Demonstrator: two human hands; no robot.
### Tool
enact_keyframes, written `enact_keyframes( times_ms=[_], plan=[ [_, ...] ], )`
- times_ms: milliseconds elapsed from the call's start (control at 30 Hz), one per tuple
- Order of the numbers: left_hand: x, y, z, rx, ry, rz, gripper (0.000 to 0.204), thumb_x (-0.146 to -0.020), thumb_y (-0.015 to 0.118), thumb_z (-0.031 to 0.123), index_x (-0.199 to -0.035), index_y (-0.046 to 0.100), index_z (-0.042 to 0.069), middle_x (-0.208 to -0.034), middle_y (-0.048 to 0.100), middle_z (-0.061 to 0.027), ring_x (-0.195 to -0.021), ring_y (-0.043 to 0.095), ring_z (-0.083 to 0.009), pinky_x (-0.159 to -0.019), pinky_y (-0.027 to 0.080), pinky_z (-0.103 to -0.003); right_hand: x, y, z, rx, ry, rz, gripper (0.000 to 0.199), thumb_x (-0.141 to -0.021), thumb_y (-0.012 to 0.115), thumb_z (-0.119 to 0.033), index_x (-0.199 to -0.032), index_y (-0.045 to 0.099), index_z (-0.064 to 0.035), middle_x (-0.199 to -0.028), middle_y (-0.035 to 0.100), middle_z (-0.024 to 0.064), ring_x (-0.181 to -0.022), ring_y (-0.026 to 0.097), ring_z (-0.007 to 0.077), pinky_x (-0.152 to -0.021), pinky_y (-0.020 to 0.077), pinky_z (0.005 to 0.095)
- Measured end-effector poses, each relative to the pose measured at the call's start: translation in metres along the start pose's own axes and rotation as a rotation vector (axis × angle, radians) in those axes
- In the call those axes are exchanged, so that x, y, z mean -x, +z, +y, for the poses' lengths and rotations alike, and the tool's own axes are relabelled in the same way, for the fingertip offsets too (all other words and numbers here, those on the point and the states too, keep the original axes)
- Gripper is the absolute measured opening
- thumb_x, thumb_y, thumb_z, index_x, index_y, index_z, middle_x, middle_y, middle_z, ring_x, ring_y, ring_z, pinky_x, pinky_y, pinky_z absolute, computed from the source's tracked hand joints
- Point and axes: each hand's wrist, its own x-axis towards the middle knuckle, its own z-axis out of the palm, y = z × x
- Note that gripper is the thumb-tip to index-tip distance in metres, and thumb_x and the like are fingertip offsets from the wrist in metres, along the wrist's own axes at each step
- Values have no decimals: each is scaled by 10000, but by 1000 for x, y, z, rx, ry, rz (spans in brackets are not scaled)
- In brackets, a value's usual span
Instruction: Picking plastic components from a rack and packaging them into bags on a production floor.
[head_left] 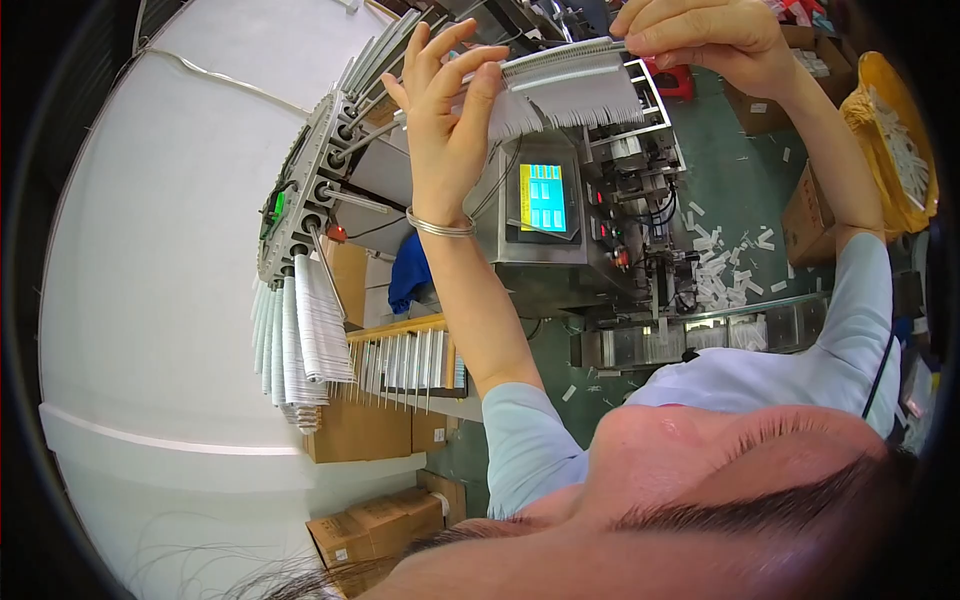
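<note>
A long row of thin white slips (580, 92), packed side by side, hangs from what looks like a rod with a grey ridged upper edge. My left hand (448, 110) holds its left end between thumb and forefinger, the other fingers spread upward. At the right end, my right hand (700, 38) pinches the row with its fingertips. Both hands are raised over a metal machine with a lit touch screen (543, 198). Left of my left hand stands a round rack (318, 165) with rods sticking out; bundles of white slips (312, 320) hang from its lower rods.
Below the rack, a wooden holder (400, 326) carries several upright metal rods. Cardboard boxes (365, 430) stand at the lower left. White slips (725, 265) litter the green floor. A yellow bag (880, 120) of white pieces is at the right. A metal channel (780, 318) runs in front of me.
</note>
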Motion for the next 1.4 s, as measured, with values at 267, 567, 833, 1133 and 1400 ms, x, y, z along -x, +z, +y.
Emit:
enact_keyframes(
  times_ms=[267,567,833,1133,1400],
  plan=[
    [-1,1,3,39,2,77,191,-909,523,226,-943,686,134,-1193,560,-34,-1260,370,-244,-1071,116,-473,1,2,-3,24,18,6,119,-764,685,-44,-879,696,-17,-853,684,83,-823,650,202,-746,401,318],
    [40,19,-22,43,-488,905,371,-968,401,305,-1158,560,29,-1093,555,-127,-1063,480,-183,-924,367,-306,-1,7,2,11,6,20,111,-767,679,-44,-869,694,-5,-852,683,93,-818,652,208,-757,401,321],
    [51,7,-40,506,-729,695,565,-982,256,444,-1253,467,-5,-1199,506,-115,-992,498,-173,-906,361,-292,-3,11,0,6,53,-14,118,-767,669,-39,-873,691,10,-854,681,107,-816,651,227,-760,404,329],
    [59,14,-34,678,-627,755,547,-976,282,459,-1280,440,33,-1073,499,-49,-886,455,-117,-812,355,-242,-6,35,26,-329,-281,185,142,-753,688,-61,-868,690,23,-851,679,126,-809,649,238,-758,415,331],
    [50,30,-36,702,-599,723,600,-975,271,462,-1355,319,0,-1289,427,-155,-1151,437,-212,-975,326,-320,-23,58,83,-504,-632,296,131,-754,685,-55,-858,688,26,-848,680,121,-802,647,222,-747,419,317]
  ],
)
